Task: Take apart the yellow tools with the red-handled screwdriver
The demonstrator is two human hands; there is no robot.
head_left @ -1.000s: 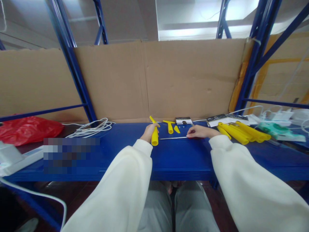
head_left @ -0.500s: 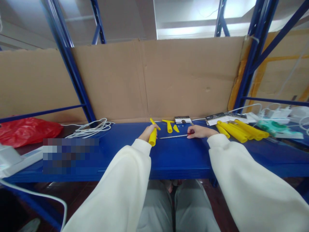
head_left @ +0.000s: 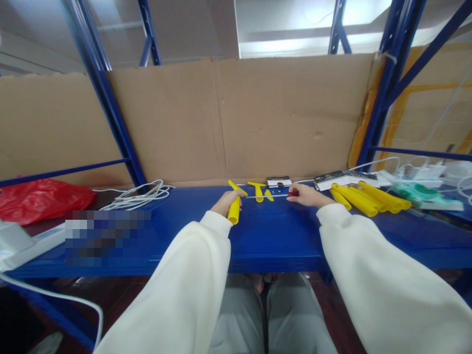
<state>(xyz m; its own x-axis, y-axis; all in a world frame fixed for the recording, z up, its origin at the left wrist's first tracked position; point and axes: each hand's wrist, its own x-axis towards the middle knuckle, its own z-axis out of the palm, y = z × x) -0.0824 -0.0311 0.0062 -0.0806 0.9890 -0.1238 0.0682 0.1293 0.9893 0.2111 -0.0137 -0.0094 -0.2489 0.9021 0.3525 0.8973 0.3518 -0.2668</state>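
Note:
My left hand (head_left: 225,203) is closed around a yellow plastic tube (head_left: 233,212) with a crosspiece at its far end. In my right hand (head_left: 304,193) is a screwdriver (head_left: 273,196), gripped by its red handle. Its long metal shaft points left, and the tip reaches the yellow piece beside my left fingers; whether it touches cannot be made out. Behind the shaft lie a yellow T-shaped piece (head_left: 259,189) and a small yellow flat piece (head_left: 268,193). A tiny light-coloured bit (head_left: 279,191) sits close to them.
A small black-and-white box (head_left: 279,182) stands against the cardboard. Several yellow tubes (head_left: 359,202) lie at the right, near flat printed packaging (head_left: 332,180) and a green-white item (head_left: 424,196). Coiled white cable (head_left: 142,195) and a red bag (head_left: 47,199) are at the left.
The screwdriver has risen from just above the table and swung away from me, its tip now at the yellow piece. My left hand has hardly moved.

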